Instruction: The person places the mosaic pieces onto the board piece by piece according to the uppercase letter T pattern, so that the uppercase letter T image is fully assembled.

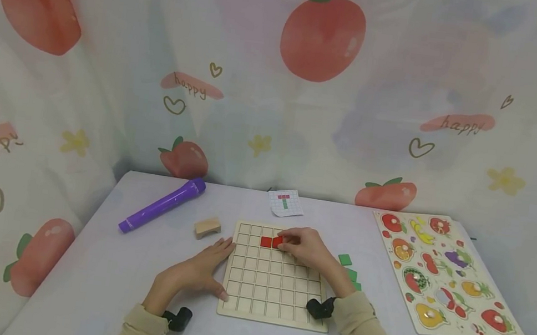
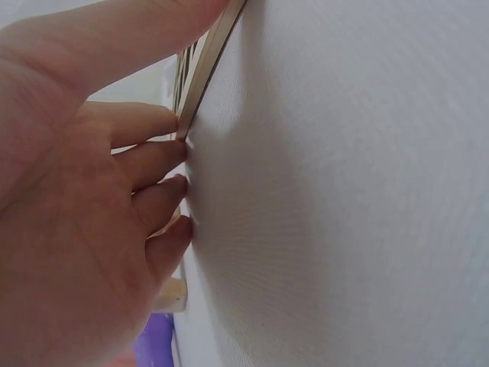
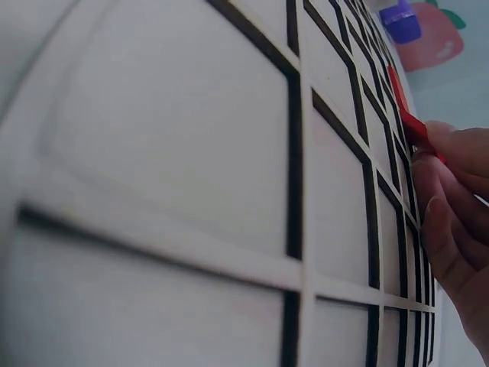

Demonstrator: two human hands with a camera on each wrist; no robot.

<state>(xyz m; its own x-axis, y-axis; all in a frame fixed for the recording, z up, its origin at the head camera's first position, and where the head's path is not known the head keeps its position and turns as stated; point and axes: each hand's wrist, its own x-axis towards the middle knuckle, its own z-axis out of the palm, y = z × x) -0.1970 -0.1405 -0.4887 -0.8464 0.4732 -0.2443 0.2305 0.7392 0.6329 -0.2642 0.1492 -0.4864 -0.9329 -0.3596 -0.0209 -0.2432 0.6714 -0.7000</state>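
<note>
A square wooden grid board lies flat on the white table. One red square tile sits in a cell of its upper part. My right hand is over the board's upper right and pinches a second red square tile between thumb and fingertips, right beside the first. In the right wrist view this tile is tilted above the grid. My left hand rests at the board's left edge, its fingers extended, with the thumb near the lower left corner and the fingertips down at the table.
Several green square tiles lie right of the board, partly behind my right forearm. Beyond the board is a paper card with a red and green T pattern. Left are a small wooden block and a purple microphone; far right, a fruit puzzle board.
</note>
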